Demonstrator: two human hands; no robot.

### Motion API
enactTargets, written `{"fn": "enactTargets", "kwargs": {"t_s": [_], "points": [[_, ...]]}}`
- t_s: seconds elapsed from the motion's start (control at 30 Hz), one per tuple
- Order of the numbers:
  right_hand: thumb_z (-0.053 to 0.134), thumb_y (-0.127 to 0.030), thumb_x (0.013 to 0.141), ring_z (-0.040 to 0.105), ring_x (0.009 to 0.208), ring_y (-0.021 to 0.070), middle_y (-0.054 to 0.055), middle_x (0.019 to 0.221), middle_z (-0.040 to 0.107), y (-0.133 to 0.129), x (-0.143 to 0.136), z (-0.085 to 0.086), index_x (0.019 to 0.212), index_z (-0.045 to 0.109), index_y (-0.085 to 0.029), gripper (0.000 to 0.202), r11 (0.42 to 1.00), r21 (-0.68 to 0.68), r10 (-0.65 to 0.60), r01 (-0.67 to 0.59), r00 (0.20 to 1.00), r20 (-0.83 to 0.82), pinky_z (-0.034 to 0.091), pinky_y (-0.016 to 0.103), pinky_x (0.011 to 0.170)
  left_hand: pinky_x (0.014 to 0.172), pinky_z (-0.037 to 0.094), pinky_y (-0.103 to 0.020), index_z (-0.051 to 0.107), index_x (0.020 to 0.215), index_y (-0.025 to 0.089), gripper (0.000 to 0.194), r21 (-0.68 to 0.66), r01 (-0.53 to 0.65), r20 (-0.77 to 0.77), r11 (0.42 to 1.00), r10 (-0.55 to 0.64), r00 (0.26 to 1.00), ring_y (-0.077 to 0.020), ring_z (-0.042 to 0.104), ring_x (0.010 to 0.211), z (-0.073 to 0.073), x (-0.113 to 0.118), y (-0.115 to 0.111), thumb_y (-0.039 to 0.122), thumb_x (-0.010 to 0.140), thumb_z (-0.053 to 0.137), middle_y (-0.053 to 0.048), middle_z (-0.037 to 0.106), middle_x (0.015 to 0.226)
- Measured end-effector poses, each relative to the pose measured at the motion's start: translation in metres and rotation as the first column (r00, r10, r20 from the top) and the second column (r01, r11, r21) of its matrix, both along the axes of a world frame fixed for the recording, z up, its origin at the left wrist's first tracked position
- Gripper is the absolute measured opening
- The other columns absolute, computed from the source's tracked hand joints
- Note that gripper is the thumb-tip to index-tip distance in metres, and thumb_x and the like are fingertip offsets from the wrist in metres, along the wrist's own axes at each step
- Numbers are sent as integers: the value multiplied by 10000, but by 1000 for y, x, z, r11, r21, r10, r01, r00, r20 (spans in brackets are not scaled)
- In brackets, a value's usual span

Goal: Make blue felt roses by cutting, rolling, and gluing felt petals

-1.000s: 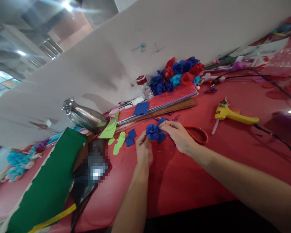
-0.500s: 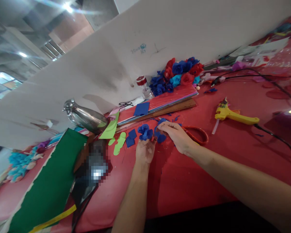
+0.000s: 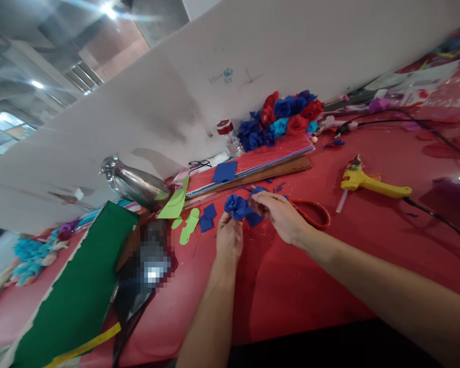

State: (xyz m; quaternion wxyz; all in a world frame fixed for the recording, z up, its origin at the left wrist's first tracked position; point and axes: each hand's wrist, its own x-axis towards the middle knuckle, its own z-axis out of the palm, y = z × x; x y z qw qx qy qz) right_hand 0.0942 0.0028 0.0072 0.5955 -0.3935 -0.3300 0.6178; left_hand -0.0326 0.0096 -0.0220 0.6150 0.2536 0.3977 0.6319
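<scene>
Left hand (image 3: pixel 230 239) pinches blue flower (image 3: pixel 235 205) from below; right hand (image 3: pixel 282 214) curled just right of flower, can't tell if pinching. Light, low pinch should avoid crushing.

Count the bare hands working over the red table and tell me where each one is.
2: the left hand holding a blue paper flower, and the right hand just right of that flower. No others show.
</scene>
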Motion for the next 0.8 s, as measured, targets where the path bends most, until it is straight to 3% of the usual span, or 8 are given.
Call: {"fn": "enactTargets", "kwargs": {"t_s": [0.13,0.27,0.4,0.6,0.8], "points": [[590,-358,665,509,675,141,-15,658,599,3,0,-4,614,614,-208,160,999,-31,-14,16,998,65,383,284,658,835,466,-246,616,618,195,209,-1,-22,-10,1000,22,1000,-117,662,813,4,2,0,54,597,768,38,685,687],[585,-232,664,539,676,133,-25,666,621,3,-3,-9,660,640,-202,63,996,-4,83,-84,971,225,418,279,689,794,464,-226,648,675,206,200,-16,-38,-20,999,37,999,-107,663,808,1,-1,2,63,604,768,35,713,755],[615,-163,665,595,720,139,0,771,686,1,-7,-15,783,682,-188,138,983,64,143,-171,939,314,464,292,732,743,471,-250,657,740,216,178,-92,25,64,995,-19,998,-107,640,738,-2,-3,-1,130,635,772,36,697,751],[656,-226,720,608,663,154,20,803,705,4,-5,-22,868,714,-187,164,970,164,81,-178,875,476,485,300,657,723,496,-288,635,725,193,128,-211,100,229,972,-50,972,-123,614,709,0,2,-9,254,727,747,4,674,759],[642,-170,749,652,843,199,49,869,738,3,-3,-23,811,738,-204,119,945,272,-50,-181,742,668,471,341,800,770,519,-281,634,712,182,125,-259,99,259,961,-29,965,-111,606,682,-1,8,-11,249,757,730,6,657,730]]}}
